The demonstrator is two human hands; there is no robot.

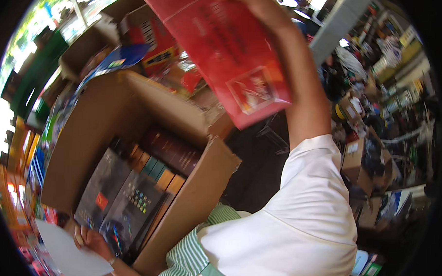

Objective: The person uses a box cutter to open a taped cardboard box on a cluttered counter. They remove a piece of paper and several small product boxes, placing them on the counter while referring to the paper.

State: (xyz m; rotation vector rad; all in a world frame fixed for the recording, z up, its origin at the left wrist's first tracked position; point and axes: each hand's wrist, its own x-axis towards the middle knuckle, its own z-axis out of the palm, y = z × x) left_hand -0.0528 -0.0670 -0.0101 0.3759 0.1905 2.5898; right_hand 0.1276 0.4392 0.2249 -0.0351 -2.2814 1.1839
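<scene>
At the top, my right hand [244,0] grips a large glossy red box [224,54], holding it up over the far edge of an open cardboard carton [174,224]. The red box bears dark writing and a framed picture at its lower end. Only part of that hand shows. At the lower left, my left hand [93,241] has its fingers curled at the edge of a white sheet [67,253], beside the carton. Inside the carton are two dark grey boxes [122,204], a dark red book-like box [173,151] and several small orange and teal boxes [156,168].
Behind the carton sit more open cartons [89,49], a red printed box [151,40] and a blue curved item [117,61]. Coloured packages crowd the left side. A grey post [338,29] rises at the upper right. Cluttered cartons [362,165] and bags stand along the right.
</scene>
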